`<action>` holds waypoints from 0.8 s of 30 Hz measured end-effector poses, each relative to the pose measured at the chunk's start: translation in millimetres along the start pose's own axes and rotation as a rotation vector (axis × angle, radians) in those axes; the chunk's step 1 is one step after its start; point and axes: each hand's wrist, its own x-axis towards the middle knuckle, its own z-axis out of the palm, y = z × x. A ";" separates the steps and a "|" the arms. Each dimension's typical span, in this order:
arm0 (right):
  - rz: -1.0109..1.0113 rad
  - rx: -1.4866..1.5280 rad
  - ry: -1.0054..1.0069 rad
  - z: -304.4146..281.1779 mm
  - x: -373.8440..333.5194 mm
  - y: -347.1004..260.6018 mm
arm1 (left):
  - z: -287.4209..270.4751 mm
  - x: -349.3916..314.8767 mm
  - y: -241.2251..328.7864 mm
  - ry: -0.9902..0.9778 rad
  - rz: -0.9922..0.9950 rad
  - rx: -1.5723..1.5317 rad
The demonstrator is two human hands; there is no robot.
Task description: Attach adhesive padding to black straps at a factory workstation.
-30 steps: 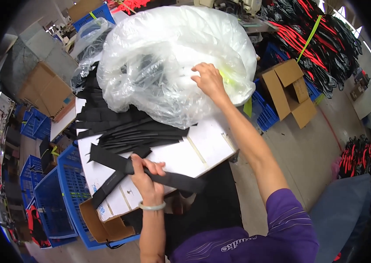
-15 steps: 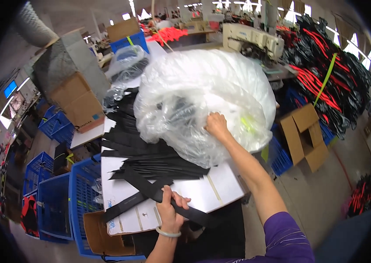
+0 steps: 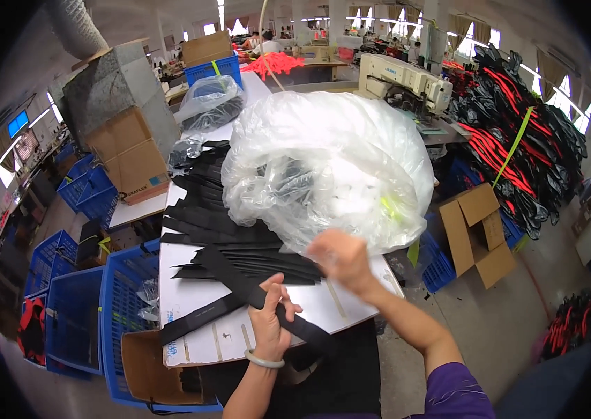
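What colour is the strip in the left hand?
The strip in the left hand is black; the head view shows it best.

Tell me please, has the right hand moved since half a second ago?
Yes: judged against the white table, the right hand has moved back toward the table's near edge.

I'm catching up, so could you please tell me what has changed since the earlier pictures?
The right hand has drawn back from the middle of the plastic bag toward the person, nearer the left hand; blur hides whether it holds anything. The left hand still grips a black strip, and the bag stays on the table.
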 end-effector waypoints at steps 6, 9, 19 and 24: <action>0.080 0.452 -0.346 21.6 -22.0 -33.8 | 4.1 -3.9 15.9 -0.030 0.119 0.078; 0.470 0.830 -0.566 16.8 -22.2 -40.8 | -7.2 -11.5 18.2 -0.053 0.122 0.096; 0.315 0.780 -0.386 19.2 -28.3 -53.9 | -7.5 -20.7 25.7 -0.050 0.175 0.085; 0.498 0.772 -0.493 27.3 -38.6 -57.2 | -20.7 -21.5 22.2 -0.112 0.237 0.185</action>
